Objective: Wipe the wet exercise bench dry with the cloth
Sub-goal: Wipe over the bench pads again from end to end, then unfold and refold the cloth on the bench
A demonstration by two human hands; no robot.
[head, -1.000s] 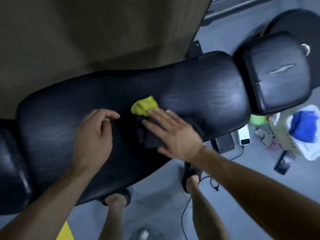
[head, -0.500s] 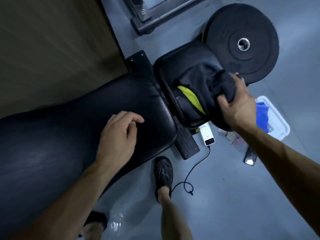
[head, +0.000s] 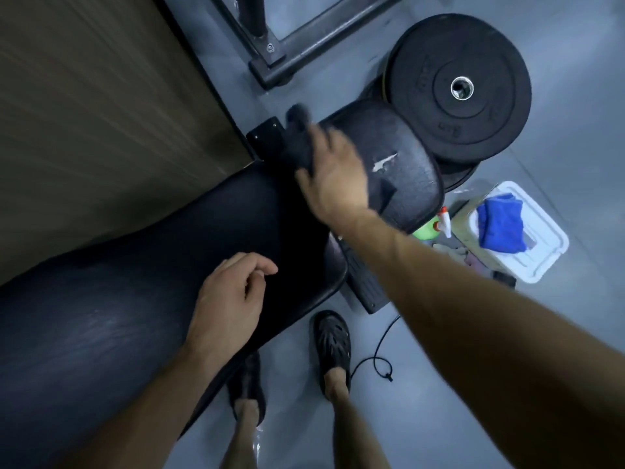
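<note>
Lower centre of the frame: 2 feet in dark perforated shoes (head: 332, 346) stand on the grey floor beside the black padded counter (head: 142, 299), which runs from the lower left toward the centre. The left hand (head: 230, 306) rests palm down on the long pad's near edge, forearm entering from the bottom left, fingers (head: 260, 265) loosely curled with thumb and forefinger nearly meeting, holding nothing. Above it, the right arm reaches diagonally from the lower right; the right hand (head: 333, 177) lies flat, fingers spread and blurred, pressing the dark cloth (head: 297, 140) onto the left end of the small seat pad (head: 406, 170), where a torn white patch shows. Right of centre, a blue towel (head: 500, 221) lies on a white container (head: 541, 252). Upper right: 1 black weight plate (head: 463, 86); its raised lettering is unreadable.
</note>
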